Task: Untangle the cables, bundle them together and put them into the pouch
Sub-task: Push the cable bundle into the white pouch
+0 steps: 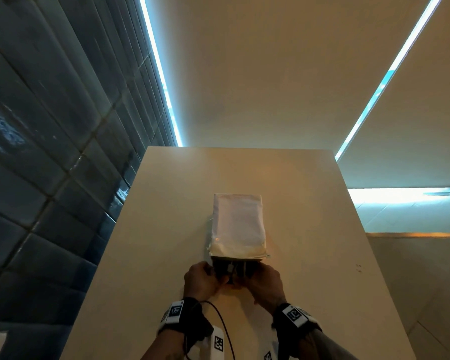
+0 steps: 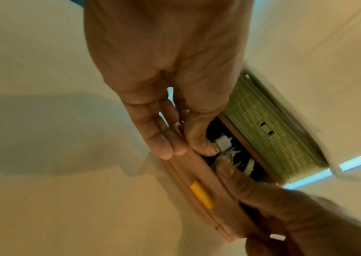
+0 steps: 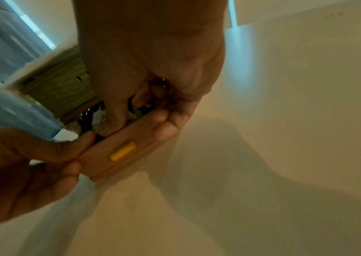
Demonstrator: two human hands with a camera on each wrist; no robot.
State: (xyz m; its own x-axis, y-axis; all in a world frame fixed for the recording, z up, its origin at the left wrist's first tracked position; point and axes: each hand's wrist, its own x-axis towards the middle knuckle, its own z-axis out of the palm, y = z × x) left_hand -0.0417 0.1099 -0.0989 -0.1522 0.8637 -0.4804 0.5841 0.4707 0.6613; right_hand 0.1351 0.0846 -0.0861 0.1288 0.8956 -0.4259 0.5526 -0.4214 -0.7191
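A white pouch lies on the beige table, its open mouth toward me. The brown rim carries a yellow tab. Black and white cables sit bunched inside the mouth. My left hand pinches the near rim, fingers outside and thumb inside against the cables. My right hand pinches the same rim further right, thumb inside among the cables. In the right wrist view the left hand is at the lower left.
The table's left edge drops to a dark tiled surface. A thin black wire loops from my left wrist band. White sheets with printed markers lie at the near edge.
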